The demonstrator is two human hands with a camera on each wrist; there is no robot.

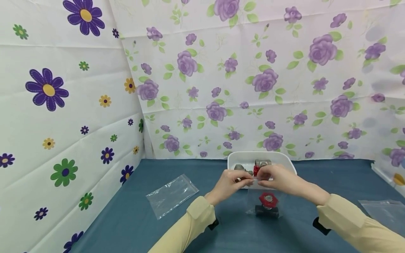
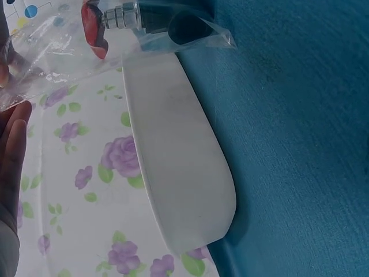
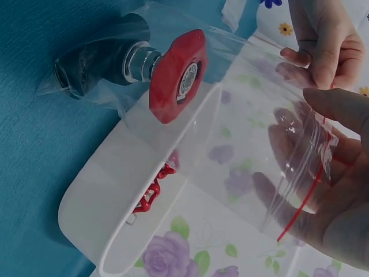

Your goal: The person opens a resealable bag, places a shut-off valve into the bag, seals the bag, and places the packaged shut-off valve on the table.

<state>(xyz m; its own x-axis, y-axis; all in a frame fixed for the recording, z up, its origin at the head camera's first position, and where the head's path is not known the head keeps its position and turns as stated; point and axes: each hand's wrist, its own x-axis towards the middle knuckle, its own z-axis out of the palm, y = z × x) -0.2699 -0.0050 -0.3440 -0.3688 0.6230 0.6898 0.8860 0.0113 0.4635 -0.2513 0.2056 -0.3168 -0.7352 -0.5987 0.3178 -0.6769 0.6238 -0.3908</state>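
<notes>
A clear zip bag (image 3: pixel 230 144) with a red line along its mouth hangs between my hands. Inside its bottom lies a dark valve (image 1: pixel 267 211) with a red handwheel (image 3: pixel 179 78). My left hand (image 1: pixel 232 181) pinches the bag's top edge between thumb and fingers. Opposite it, my right hand (image 1: pixel 280 177) pinches the same edge, its thumb (image 3: pixel 337 107) on the near face and other fingers seen through the plastic. Behind the bag stands a white tray (image 3: pixel 109 190) holding metal fittings (image 1: pixel 238 167) and a red-handled part (image 1: pixel 256 170), partly hidden by my hands.
A flat clear bag (image 1: pixel 172 196) lies on the blue-green tablecloth (image 1: pixel 126 225) to the left. Another clear bag (image 1: pixel 384 212) is at the right edge. Flower-printed sheets (image 1: pixel 190 88) rise behind the table and along its left side.
</notes>
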